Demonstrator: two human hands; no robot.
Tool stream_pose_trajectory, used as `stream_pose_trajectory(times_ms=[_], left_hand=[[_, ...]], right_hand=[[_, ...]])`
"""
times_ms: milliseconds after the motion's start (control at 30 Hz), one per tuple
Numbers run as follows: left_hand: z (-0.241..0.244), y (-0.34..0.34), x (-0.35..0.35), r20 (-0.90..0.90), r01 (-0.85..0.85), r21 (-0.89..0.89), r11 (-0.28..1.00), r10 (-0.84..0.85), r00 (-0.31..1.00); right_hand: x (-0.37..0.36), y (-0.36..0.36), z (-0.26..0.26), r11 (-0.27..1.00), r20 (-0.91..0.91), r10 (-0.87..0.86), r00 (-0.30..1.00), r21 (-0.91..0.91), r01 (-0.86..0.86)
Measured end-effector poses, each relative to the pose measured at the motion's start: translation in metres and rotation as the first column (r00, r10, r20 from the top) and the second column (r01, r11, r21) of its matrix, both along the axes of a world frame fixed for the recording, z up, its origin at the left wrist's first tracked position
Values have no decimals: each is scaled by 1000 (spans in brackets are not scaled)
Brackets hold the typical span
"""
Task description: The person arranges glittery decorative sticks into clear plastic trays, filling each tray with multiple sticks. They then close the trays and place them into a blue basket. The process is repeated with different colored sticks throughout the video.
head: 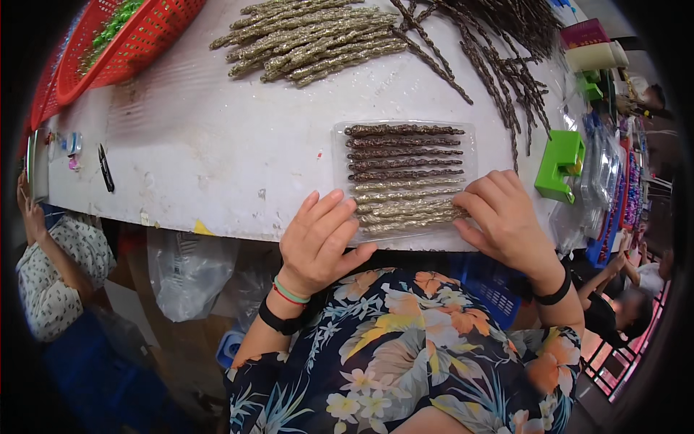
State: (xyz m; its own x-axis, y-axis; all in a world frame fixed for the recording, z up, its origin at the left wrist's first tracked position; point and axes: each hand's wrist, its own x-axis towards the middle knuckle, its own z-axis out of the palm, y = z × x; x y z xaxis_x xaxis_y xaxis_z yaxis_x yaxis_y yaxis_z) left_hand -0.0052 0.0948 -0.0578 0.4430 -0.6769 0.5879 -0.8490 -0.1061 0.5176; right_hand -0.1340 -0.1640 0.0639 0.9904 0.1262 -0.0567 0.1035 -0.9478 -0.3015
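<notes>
A clear plastic tray (340,157) lies on the table in front of me. Several dark brown twisted glittery sticks (406,153) fill its far part in spaced rows. Gold twisted sticks (406,209) lie in the near part, the closest ones bunched together. My left hand (320,241) rests at the tray's left edge, fingers spread, with the fingertips by the left ends of the gold sticks. At the right side, the thumb and curled forefinger of my right hand (501,219) pinch around the right end of a gold stick. My fingers cover some of the ends there.
Beyond the tray lie a pile of gold sticks (314,40) and a heap of dark brown sticks (496,70). A green tape dispenser (556,165) stands right. Red plastic baskets (146,46) and black thread snips (105,168) are left. Other people sit at both sides.
</notes>
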Motion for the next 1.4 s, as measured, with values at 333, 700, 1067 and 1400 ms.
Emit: stream_pose_trajectory(times_ms=[333, 700, 1067, 1400], left_hand=[[2, -2, -1, 1, -20, -14, 1000, 20, 1000], [2, -2, -1, -15, -27, -13, 1000, 27, 1000], [3, -3, 0, 0, -13, 5, 1000, 13, 1000], [3, -2, -1, -1, -10, 8, 1000, 10, 1000]], right_hand=[[0, -1, -8, 986, 1, -31, 1000, 164, 31], [-10, -12, -11, 951, 2, -148, 989, 274, 142], [5, 0, -15, 977, 43, -88, 995, 196, 78], [-6, 10, -11, 971, 34, -116, 993, 215, 106]])
